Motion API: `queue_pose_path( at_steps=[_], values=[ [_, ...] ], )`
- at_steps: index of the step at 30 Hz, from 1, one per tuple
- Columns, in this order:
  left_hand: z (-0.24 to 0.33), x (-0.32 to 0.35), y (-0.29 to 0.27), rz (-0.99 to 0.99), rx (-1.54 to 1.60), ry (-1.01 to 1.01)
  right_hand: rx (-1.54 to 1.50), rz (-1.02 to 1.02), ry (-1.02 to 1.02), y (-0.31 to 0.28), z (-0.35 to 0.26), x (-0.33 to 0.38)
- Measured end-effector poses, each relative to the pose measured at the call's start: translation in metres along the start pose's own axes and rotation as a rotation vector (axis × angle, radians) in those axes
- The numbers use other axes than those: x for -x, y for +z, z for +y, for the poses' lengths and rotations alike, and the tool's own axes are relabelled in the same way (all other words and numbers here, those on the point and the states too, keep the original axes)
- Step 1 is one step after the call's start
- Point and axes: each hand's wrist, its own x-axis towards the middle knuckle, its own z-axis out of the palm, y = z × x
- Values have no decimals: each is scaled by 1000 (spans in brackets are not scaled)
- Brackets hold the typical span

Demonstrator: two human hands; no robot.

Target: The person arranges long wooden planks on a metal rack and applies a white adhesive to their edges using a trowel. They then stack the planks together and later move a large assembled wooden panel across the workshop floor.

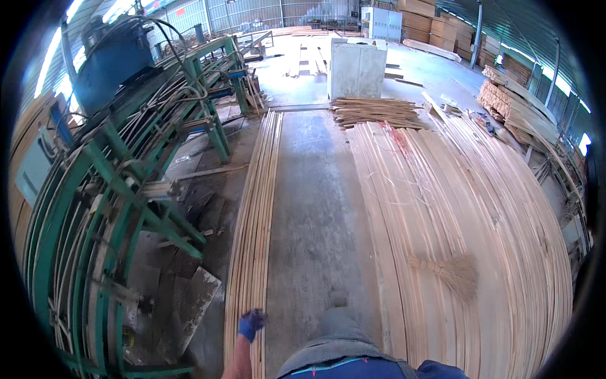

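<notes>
So from my remote seat I'm looking down at a narrow stack of long thin wood strips [254, 221] running along the concrete floor [315, 208], from near the lower edge of the view way up toward a grey cabinet [356, 68]. The left hand [251, 323], in a blue glove, sits right at the near end of that stack, touching or just over the strips. It looks curled, but I honestly can't tell if it's gripping anything. The right hand isn't in the shot at all.

Across the floor lane to the right is a much wider pile of pale strips [467, 208] with a straw broom [451, 270] lying on top. To the left stands a green metal frame machine [113, 208] stuffed with bent strips.
</notes>
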Motion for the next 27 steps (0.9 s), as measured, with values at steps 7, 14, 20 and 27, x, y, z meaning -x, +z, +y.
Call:
queue_pose_path(
  at_steps=[7,14,20,27],
  values=[
    [115,-221,59,114,330,-181,-366,58,90,-355,-55,-228],
    [112,-350,117,173,153,-617,-1258,329,-51,-802,-225,-351],
    [263,-586,140,159,158,-557,-1415,117,134,-928,-221,-475],
    [645,-931,199,74,309,38,154,-41,-53,-898,-119,-584]
  ],
)
